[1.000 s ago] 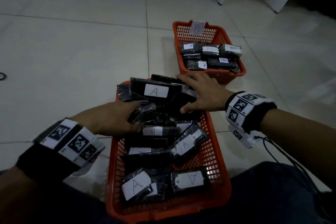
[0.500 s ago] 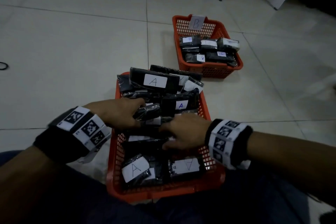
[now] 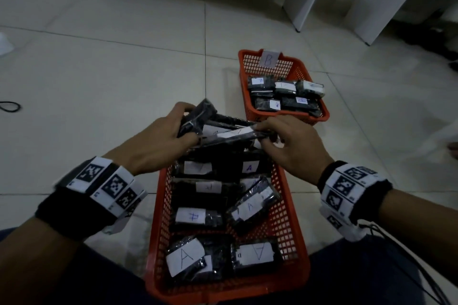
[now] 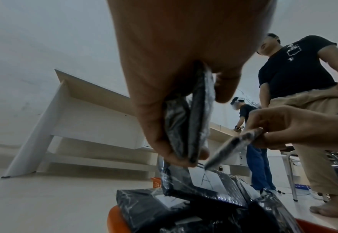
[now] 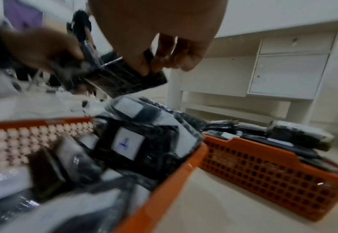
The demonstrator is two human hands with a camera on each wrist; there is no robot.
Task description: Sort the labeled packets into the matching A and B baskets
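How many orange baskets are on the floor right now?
2. The near basket sits in front of the person, piled with A-labelled packets. The far basket, tagged B, stands just beyond it to the right. None others show, though the view is limited.

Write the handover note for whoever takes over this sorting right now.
Left hand: grips dark packets above the near basket.
Right hand: pinches one end of a labelled packet over that basket; its letter is unreadable.
Done: several packets lie in the B basket; the near basket holds many marked A.
Left: read the labels of the held packets and drop each in its matching basket.
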